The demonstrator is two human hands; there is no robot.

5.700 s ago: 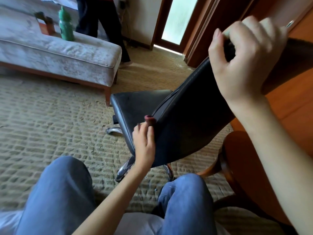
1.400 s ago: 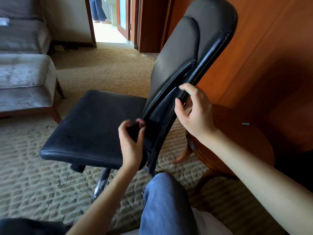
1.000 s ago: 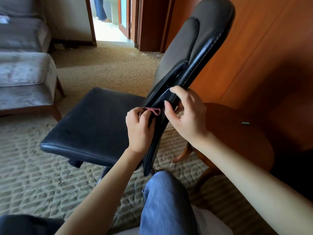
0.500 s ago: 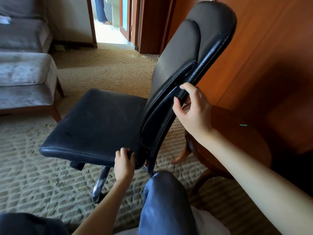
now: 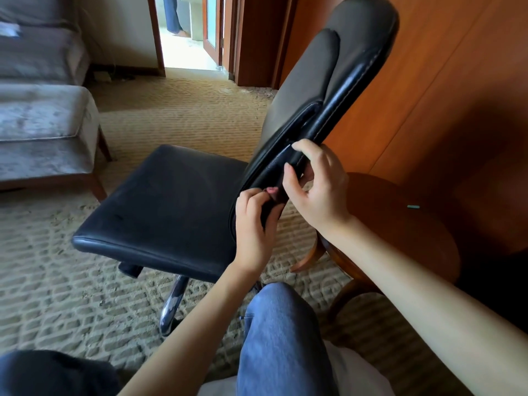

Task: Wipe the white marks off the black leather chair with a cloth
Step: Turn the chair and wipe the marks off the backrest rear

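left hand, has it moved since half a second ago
Yes. The left hand, gripping the cloth, has risen from the seat's near edge to the backrest's side edge, just below the right hand.

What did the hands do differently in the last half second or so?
The left hand came up from the rear edge of the seat to the side of the backrest, just below the right hand, and holds the cloth against it. The right hand kept gripping the backrest's edge; seat and backrest stayed put.
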